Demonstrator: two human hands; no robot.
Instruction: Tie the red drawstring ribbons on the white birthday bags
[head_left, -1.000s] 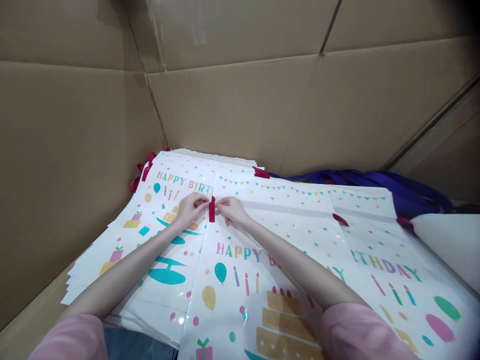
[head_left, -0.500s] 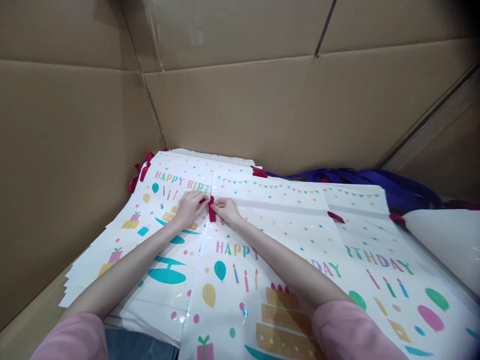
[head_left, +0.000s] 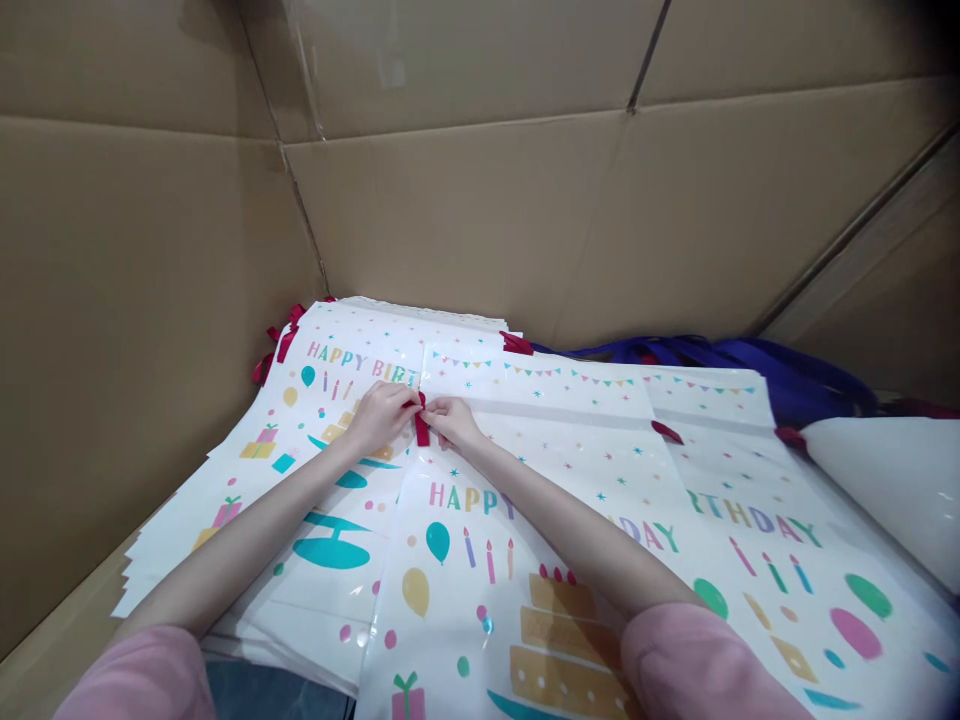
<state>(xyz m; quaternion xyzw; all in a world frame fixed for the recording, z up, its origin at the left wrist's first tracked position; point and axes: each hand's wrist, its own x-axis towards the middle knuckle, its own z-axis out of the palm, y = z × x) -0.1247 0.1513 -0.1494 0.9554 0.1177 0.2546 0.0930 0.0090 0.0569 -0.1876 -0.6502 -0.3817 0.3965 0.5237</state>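
Observation:
A white "HAPPY BIRTHDAY" printed plastic gift bag (head_left: 525, 530) lies flat in front of me on more of the same bags. At its upper left corner sits a short dark red ribbon (head_left: 422, 430). My left hand (head_left: 382, 415) and my right hand (head_left: 452, 420) meet there, fingers pinched on the ribbon from either side. Both forearms reach forward from pink sleeves.
A stack of the same bags (head_left: 300, 440) with red ribbon ends (head_left: 281, 340) lies at the left. Another bag (head_left: 750, 500) overlaps on the right. Blue ribbons (head_left: 750, 360) are bunched at the back right. Cardboard walls (head_left: 135, 300) close in the left and back.
Both hands have drawn closer together on the red ribbon. The view has shifted slightly; the bags have not moved.

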